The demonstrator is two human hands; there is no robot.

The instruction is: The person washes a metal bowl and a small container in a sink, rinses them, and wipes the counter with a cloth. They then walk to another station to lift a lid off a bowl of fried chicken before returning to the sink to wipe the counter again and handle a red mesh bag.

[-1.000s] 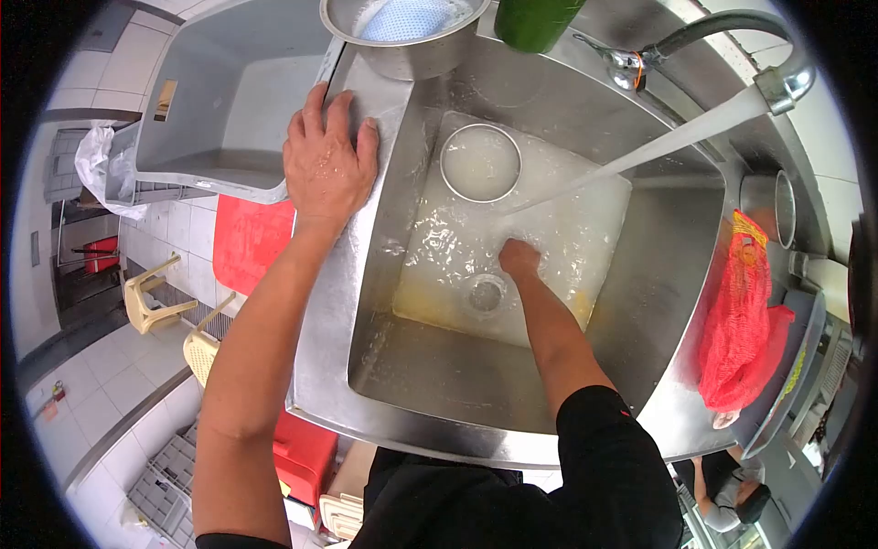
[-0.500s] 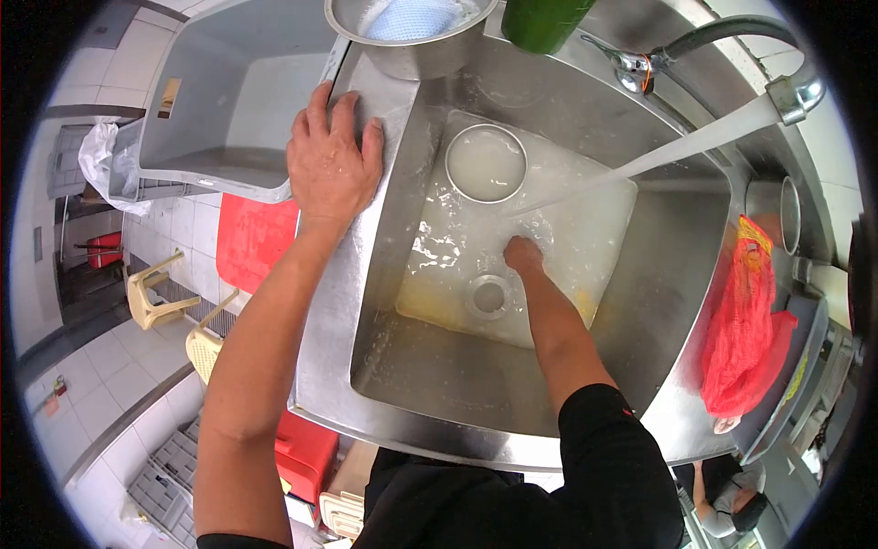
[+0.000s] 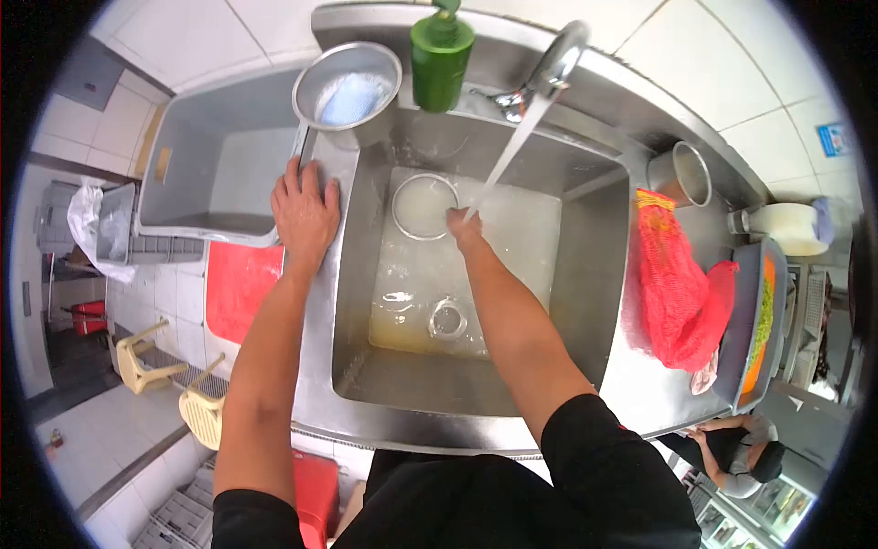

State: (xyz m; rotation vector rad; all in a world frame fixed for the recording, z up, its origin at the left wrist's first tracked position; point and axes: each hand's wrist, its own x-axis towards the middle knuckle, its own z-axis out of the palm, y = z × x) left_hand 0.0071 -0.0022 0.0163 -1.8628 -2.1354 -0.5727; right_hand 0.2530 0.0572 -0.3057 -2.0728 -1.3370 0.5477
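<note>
In the metal sink, cloudy water covers the bottom. My right hand is at the water beside a round metal container, under the stream from the faucet; its fingers are partly hidden, so their closure is unclear. My left hand lies flat with fingers apart on the sink's left edge, next to a grey bin. The round drain piece shows in the water near the front.
Behind the sink stand a metal bowl with a blue cloth and a green bottle. A red mesh bag, a metal pot and a grey tray are right. Another person is at lower right.
The view has shifted, showing more behind the sink. My right hand has moved back, closer to the round container. The faucet spout and its stream have swung left. My left hand stays on the edge.
</note>
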